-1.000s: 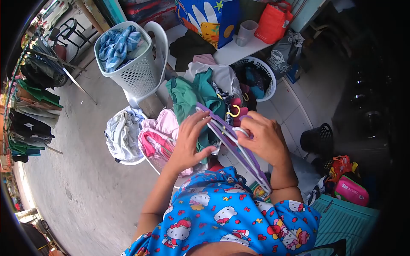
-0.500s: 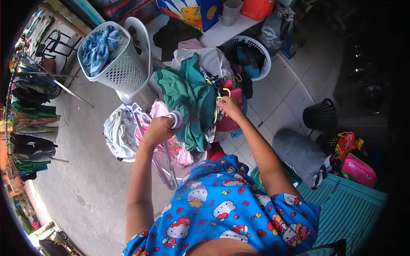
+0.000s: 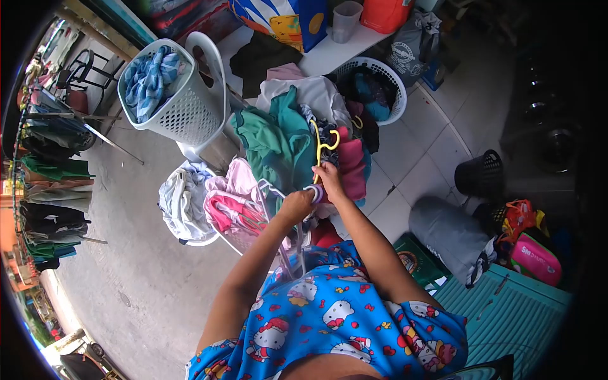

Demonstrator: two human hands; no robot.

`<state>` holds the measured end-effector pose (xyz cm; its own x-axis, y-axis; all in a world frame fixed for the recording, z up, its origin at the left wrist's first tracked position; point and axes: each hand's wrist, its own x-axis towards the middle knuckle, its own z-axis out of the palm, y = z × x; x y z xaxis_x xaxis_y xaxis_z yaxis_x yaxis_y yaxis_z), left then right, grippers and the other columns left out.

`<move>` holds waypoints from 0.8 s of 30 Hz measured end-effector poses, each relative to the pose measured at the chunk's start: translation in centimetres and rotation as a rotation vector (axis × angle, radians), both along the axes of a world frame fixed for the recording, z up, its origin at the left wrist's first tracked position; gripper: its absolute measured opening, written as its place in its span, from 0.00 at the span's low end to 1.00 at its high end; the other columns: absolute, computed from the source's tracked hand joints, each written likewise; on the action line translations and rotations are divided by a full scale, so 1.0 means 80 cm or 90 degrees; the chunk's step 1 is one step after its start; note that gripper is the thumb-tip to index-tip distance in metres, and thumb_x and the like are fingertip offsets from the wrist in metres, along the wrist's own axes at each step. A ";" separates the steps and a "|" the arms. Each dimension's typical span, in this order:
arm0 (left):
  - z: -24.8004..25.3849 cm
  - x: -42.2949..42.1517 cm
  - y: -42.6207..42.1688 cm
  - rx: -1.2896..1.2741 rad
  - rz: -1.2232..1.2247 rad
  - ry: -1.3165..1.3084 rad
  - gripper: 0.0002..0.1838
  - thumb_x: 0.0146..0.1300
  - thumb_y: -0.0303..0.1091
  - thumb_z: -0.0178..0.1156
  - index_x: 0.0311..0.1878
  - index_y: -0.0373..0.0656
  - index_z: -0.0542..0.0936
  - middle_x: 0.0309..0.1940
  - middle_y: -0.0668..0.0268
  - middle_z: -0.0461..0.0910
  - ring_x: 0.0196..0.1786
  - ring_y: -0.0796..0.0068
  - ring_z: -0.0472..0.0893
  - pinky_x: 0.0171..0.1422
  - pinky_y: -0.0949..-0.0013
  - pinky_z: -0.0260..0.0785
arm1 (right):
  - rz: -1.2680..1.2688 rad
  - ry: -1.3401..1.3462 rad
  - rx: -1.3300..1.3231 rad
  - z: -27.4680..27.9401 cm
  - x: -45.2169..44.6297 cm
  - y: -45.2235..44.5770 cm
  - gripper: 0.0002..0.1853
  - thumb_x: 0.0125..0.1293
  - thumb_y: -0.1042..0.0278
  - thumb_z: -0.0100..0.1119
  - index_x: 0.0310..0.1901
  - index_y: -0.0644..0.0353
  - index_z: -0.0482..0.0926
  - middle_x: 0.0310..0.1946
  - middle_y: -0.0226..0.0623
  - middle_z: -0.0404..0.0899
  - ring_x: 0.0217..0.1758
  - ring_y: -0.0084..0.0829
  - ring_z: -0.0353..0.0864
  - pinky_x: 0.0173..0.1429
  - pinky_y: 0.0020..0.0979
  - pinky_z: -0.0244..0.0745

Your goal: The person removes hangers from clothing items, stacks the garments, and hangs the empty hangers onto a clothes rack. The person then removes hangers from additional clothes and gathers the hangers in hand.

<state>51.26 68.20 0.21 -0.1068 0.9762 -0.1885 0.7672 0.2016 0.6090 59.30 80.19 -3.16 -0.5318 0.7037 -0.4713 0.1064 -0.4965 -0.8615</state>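
Note:
My left hand [image 3: 297, 205] is closed round the hooks of several purple and white hangers [image 3: 291, 253], which hang down in front of my shirt. Just right of it, my right hand [image 3: 329, 180] pinches the lower part of a yellow hanger [image 3: 321, 149], whose hook points up. Dark patterned cloth [image 3: 327, 134] lies behind the yellow hanger. Beyond both hands is a heap with green clothes [image 3: 273, 136], a white cloth [image 3: 316, 96] and a red-pink cloth [image 3: 352, 168]. Pink clothes [image 3: 233, 202] fill a basket left of my hands.
A tall white basket [image 3: 183, 120] with blue cloth stands on a chair at the upper left. White clothes [image 3: 183, 199] fill another container below it. A round basket [image 3: 400, 104] holds dark clothes. At right are a black bin [image 3: 478, 173] and a grey bag [image 3: 448, 231].
My left hand took over the purple and white hangers from my right hand, swung left, then came back right. My right hand reached to the heap and took hold of the yellow hanger.

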 end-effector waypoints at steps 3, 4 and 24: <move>0.016 -0.018 -0.010 0.105 0.076 -0.173 0.16 0.52 0.34 0.61 0.43 0.40 0.72 0.30 0.51 0.77 0.36 0.48 0.77 0.40 0.53 0.68 | -0.025 0.024 0.002 0.022 -0.010 0.006 0.10 0.59 0.63 0.58 0.26 0.57 0.70 0.18 0.28 0.70 0.17 0.19 0.70 0.17 0.20 0.65; 0.041 -0.023 -0.011 0.118 0.096 -0.193 0.16 0.52 0.35 0.61 0.43 0.40 0.72 0.30 0.51 0.77 0.36 0.48 0.77 0.41 0.53 0.68 | -0.021 -0.008 0.024 0.035 -0.011 0.008 0.10 0.59 0.62 0.57 0.25 0.57 0.70 0.18 0.27 0.70 0.17 0.19 0.70 0.17 0.20 0.66; 0.057 -0.046 -0.031 0.142 -0.079 -0.077 0.12 0.55 0.41 0.59 0.32 0.41 0.74 0.27 0.53 0.76 0.33 0.51 0.77 0.40 0.53 0.68 | 0.197 0.018 0.013 0.044 -0.073 -0.005 0.13 0.55 0.62 0.65 0.31 0.58 0.70 0.23 0.27 0.73 0.21 0.17 0.70 0.21 0.18 0.67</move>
<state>47.60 65.74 4.78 0.0265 0.9993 0.0279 0.6971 -0.0385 0.7160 53.49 79.81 0.34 -0.7347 0.5158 -0.4406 0.2252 -0.4272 -0.8756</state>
